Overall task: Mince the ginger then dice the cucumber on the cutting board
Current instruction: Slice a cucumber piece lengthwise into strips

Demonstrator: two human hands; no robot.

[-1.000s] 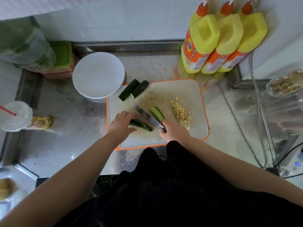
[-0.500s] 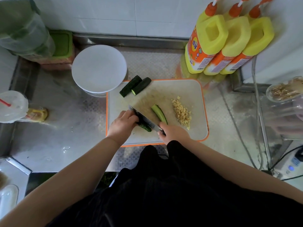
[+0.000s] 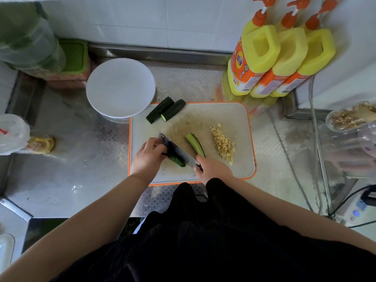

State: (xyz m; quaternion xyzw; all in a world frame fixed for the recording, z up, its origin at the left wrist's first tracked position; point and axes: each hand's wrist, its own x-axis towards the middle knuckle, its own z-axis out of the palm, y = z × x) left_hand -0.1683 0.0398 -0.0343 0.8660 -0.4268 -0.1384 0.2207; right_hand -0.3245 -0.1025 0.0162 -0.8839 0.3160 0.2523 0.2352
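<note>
Steel table [image 3: 85, 159] beneath white wall tiles carried an orange-rimmed cutting board [image 3: 242, 163] at frame centre. Left hand [image 3: 147, 157] was curled over one end of a dark cucumber piece [image 3: 176, 159] at the lower left of the board, fingers pinning it down. Right hand [image 3: 212, 168] was closed around the handle of a knife [image 3: 176, 148], whose blade ran diagonally toward the upper left, lying against the held piece. Compared with one second earlier, the blade sat closer to the left hand's fingers, and less of the held piece showed beyond them. Right of the blade lay a cucumber strip [image 3: 195, 144], cut face up, unchanged in position. Minced ginger [image 3: 223, 144] formed a pile at the right of the board, as before. Two more cucumber lengths [image 3: 165, 109] lay side by side, touching, on the board's upper left corner beside a white round lid [image 3: 121, 87]. Three yellow bottles [image 3: 280, 60] stood at upper right.
</note>
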